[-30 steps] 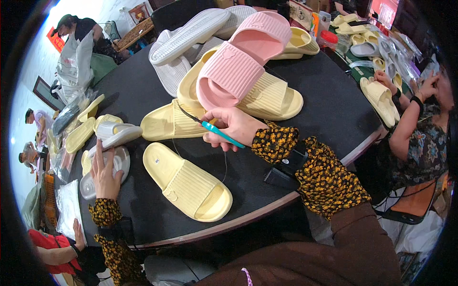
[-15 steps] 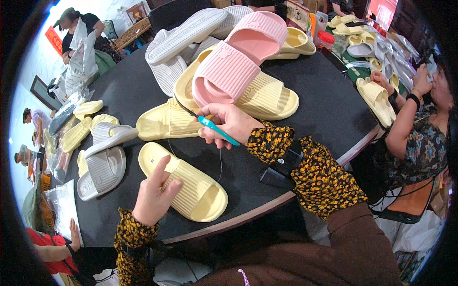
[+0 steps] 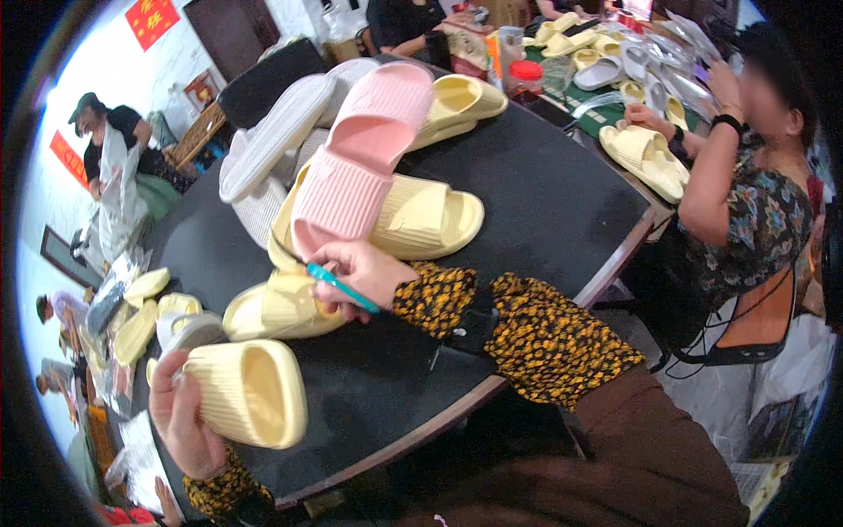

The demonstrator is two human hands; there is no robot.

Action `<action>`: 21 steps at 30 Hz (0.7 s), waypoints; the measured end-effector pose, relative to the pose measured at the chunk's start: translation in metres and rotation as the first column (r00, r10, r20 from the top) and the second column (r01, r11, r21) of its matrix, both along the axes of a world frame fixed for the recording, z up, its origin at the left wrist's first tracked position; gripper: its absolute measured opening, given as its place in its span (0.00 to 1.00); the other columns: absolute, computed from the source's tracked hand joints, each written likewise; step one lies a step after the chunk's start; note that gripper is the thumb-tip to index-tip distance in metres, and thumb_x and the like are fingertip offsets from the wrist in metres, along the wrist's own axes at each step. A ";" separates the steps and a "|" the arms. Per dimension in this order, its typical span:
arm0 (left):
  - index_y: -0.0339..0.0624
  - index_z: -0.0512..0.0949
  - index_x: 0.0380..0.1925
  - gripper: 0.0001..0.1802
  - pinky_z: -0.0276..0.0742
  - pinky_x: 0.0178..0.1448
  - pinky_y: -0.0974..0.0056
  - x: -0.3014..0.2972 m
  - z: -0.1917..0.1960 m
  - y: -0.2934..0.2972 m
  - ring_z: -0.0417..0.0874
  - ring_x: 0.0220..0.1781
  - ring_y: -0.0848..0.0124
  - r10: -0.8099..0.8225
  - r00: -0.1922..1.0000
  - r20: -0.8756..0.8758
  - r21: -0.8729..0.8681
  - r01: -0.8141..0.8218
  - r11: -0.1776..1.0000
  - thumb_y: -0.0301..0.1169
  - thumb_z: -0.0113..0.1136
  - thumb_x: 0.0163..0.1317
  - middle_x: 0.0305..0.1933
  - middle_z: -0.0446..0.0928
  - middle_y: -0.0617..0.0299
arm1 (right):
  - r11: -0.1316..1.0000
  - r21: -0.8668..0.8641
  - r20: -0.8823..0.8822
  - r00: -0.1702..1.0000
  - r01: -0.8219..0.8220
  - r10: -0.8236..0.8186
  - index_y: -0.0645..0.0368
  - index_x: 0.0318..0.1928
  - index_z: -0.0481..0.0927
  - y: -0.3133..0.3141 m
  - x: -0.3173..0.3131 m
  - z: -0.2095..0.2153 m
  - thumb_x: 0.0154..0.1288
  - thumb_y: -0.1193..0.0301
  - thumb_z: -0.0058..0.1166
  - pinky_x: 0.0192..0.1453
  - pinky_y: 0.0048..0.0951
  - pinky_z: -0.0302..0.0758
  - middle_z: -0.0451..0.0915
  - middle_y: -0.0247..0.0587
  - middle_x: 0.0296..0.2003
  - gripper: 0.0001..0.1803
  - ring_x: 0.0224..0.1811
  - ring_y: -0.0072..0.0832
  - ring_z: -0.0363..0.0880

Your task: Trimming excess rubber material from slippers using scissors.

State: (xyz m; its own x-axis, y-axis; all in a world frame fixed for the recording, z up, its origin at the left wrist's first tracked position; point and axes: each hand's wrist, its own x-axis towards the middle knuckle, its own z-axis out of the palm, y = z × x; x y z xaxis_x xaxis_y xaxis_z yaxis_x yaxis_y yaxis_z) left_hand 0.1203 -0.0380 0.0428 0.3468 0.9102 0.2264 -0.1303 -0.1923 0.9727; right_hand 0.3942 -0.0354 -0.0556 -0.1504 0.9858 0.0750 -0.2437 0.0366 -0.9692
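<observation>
My left hand is closed on a pale yellow slide slipper, which it holds up off the table with the ribbed strap and open end showing. In my right hand is a teal-handled tool with a thin dark tip, partly hidden by the slippers behind it. Just beyond that hand lies another yellow slipper. Farther away, two pink slippers rest on top of a pile, with a yellow slipper beneath them and grey slippers at its left.
The black table has a curved near edge. More yellow and grey slippers lie at its left side beside plastic bags. At the right, a seated co-worker has a hand on a yellow slipper. A red-lidded jar stands at the back.
My left hand has taken hold of the yellow slipper from the table and lifted it leftward. The view has shifted; my right hand still holds the teal-handled tool.
</observation>
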 end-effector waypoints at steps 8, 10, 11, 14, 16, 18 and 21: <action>0.37 0.66 0.53 0.17 0.72 0.56 0.63 -0.013 0.039 0.032 0.73 0.54 0.67 0.130 0.953 0.275 0.000 -0.135 0.991 0.30 0.46 0.65 0.54 0.69 0.54 | 1.000 -0.013 -0.027 1.000 0.001 -0.001 0.64 0.52 0.66 -0.005 0.004 0.004 0.56 0.66 0.57 0.13 0.18 0.68 0.75 0.36 0.23 0.26 0.15 0.18 0.72; 0.38 0.66 0.55 0.18 0.71 0.57 0.63 0.002 0.061 0.033 0.71 0.56 0.68 0.211 0.934 0.290 0.039 -0.231 0.972 0.30 0.46 0.66 0.55 0.69 0.56 | 1.000 -0.002 -0.044 0.999 -0.003 0.003 0.64 0.51 0.66 -0.004 0.000 0.002 0.56 0.66 0.57 0.13 0.18 0.68 0.75 0.36 0.23 0.25 0.15 0.18 0.72; 0.37 0.65 0.56 0.19 0.69 0.58 0.63 0.008 0.074 0.038 0.71 0.56 0.69 0.294 0.904 0.310 0.014 -0.314 0.949 0.29 0.45 0.66 0.56 0.69 0.56 | 1.000 0.011 -0.044 0.999 -0.011 0.012 0.64 0.51 0.66 -0.003 -0.002 0.000 0.56 0.66 0.57 0.13 0.18 0.68 0.75 0.36 0.23 0.25 0.15 0.18 0.72; 0.35 0.64 0.56 0.20 0.69 0.59 0.61 0.016 0.099 0.066 0.71 0.57 0.67 0.098 0.934 0.343 0.110 -0.144 0.983 0.30 0.46 0.65 0.56 0.69 0.56 | 0.999 -0.039 0.021 0.999 -0.026 0.027 0.64 0.51 0.67 -0.001 -0.006 -0.002 0.55 0.65 0.58 0.13 0.19 0.68 0.75 0.36 0.22 0.26 0.15 0.19 0.72; 0.34 0.64 0.56 0.21 0.69 0.58 0.62 0.044 0.113 0.077 0.71 0.56 0.66 0.117 0.953 0.278 0.162 -0.167 0.973 0.31 0.46 0.65 0.54 0.69 0.55 | 0.991 -0.124 0.143 0.988 -0.041 0.059 0.64 0.51 0.68 -0.005 -0.003 -0.003 0.54 0.64 0.58 0.13 0.21 0.68 0.75 0.37 0.22 0.27 0.15 0.19 0.72; 0.33 0.65 0.55 0.21 0.71 0.56 0.62 0.074 0.127 0.085 0.73 0.54 0.66 0.076 0.972 0.222 0.270 -0.136 0.953 0.33 0.47 0.65 0.53 0.70 0.54 | 0.982 -0.176 0.215 0.970 -0.073 0.110 0.63 0.52 0.67 -0.005 -0.007 -0.001 0.53 0.63 0.58 0.14 0.22 0.69 0.75 0.37 0.22 0.28 0.16 0.20 0.72; 0.34 0.69 0.52 0.20 0.73 0.52 0.63 0.127 0.131 0.100 0.75 0.49 0.67 0.111 0.967 0.229 0.443 -0.206 0.872 0.35 0.49 0.64 0.50 0.73 0.55 | 0.982 -0.155 0.295 0.944 -0.103 0.146 0.64 0.51 0.68 -0.001 -0.004 -0.009 0.54 0.63 0.57 0.14 0.22 0.69 0.75 0.38 0.22 0.26 0.17 0.21 0.73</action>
